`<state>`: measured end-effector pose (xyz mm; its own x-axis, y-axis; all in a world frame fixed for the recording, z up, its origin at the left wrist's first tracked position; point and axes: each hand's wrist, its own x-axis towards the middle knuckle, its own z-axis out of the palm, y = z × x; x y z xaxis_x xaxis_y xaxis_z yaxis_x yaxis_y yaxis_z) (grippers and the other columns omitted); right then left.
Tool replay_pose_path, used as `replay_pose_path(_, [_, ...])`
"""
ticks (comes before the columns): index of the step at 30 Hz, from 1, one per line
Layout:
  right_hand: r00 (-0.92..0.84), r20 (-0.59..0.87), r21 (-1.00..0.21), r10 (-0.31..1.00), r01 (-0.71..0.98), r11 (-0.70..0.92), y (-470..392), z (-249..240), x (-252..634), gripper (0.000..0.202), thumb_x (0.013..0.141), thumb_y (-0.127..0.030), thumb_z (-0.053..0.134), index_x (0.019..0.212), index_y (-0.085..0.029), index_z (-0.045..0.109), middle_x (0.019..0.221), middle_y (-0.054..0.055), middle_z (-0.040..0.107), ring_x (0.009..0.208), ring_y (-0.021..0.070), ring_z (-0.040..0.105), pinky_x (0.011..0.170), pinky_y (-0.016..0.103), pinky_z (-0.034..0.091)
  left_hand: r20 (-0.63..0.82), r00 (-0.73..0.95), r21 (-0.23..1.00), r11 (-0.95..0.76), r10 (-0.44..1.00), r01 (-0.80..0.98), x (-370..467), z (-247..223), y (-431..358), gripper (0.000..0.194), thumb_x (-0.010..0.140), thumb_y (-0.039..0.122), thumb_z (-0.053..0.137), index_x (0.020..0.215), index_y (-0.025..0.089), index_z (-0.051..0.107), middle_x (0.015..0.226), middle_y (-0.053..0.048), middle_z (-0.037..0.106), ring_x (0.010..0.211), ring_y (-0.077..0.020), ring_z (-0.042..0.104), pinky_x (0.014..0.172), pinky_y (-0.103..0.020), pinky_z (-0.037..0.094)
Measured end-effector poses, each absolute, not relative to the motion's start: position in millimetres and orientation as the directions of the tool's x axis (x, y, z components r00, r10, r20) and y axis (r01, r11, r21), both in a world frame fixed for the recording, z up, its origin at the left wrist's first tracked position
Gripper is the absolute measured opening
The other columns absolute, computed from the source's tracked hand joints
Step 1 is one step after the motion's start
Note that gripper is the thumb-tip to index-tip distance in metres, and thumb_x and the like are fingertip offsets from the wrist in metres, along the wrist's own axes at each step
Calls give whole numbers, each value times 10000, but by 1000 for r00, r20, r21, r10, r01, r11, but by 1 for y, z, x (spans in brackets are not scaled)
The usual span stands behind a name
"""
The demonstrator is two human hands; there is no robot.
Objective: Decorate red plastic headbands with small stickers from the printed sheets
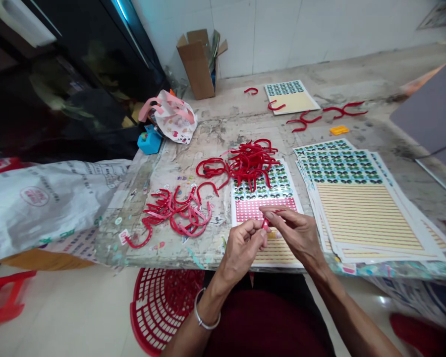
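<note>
In the head view, the only one, the left hand (245, 243) pinches a small red band (265, 224) between thumb and bent fingers, and the right hand (297, 233) closes thumb and fingertips about its far part, so both hands grasp it; the two-handed hold probably keeps such a slim, bendy piece steady. The band is just above the near half of a printed sheet (250, 210), which lies straight in front of the person, likely so that its rows face them and sit in easy reach. A heap of red bands (250, 161) covers part of the sheet's far end, apparently leaving the near part free for the hands. To the left, a looser pile of bands (182, 210) lies on the worn table (215, 253), seemingly kept apart as a separate lot. To the right, a fanned stack of sheets (357, 203) rests beside the right forearm, perhaps as a supply, with a small yellow object (339, 130) beyond its far edge
</note>
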<state>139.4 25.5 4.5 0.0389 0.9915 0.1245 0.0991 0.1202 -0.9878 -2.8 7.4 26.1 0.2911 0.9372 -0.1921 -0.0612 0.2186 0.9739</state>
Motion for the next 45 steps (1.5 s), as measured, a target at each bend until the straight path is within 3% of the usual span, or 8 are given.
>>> replay_pose_path(6, [31,155,-978,987,146,149,26,4,141,131,792,-256,619,868,-219,719,907,46,704,828,186,659,663,283,569,-183,298,975,211,937,-67,-4,24,6,178,850,264,513,724,143,549,629,4,502,613,-106,444,627,-232,367])
replay_pose_path(16, [-12,413,-857,911,333,393,16,5,135,220,793,-113,590,949,-227,695,928,52,694,907,189,636,778,334,544,-156,332,973,203,930,-111,-2,24,12,284,860,341,497,684,129,564,636,-16,511,605,-116,459,608,-243,381])
replay_pose_path(21, [-2,345,-906,939,260,334,15,4,135,303,802,-144,587,1083,-238,648,1167,72,607,1065,207,578,743,318,588,-106,309,991,127,945,-49,-2,20,8,267,895,291,453,701,130,542,636,-2,485,607,-105,435,614,-228,365])
replay_pose_path(28, [0,235,-968,972,89,234,19,2,139,431,777,-202,636,1195,-273,561,1267,45,528,1147,215,510,832,352,579,-55,328,997,70,943,-35,-7,22,5,246,908,263,437,731,126,539,649,2,480,627,-101,437,634,-223,363])
replay_pose_path(32, [-64,115,-993,991,21,117,23,2,144,486,743,-253,678,1209,-268,541,1239,51,535,1082,212,547,842,360,572,-41,359,997,63,933,-50,-9,20,4,233,902,261,449,770,112,572,666,-12,511,641,-108,464,650,-230,383])
replay_pose_path(38, [-134,213,-973,968,58,223,26,5,144,401,746,-221,673,1135,-266,587,1161,57,531,1065,201,541,819,341,573,-78,356,980,136,931,-142,-9,15,2,199,884,267,480,927,103,583,738,-37,564,704,-134,529,707,-259,432])
replay_pose_path(45, [-127,210,-968,969,114,224,25,6,142,427,730,-215,695,1141,-253,586,1083,56,558,965,176,577,793,327,571,-105,346,982,152,932,-111,-11,12,3,172,867,262,493,846,111,574,671,-7,502,642,-113,460,638,-229,390])
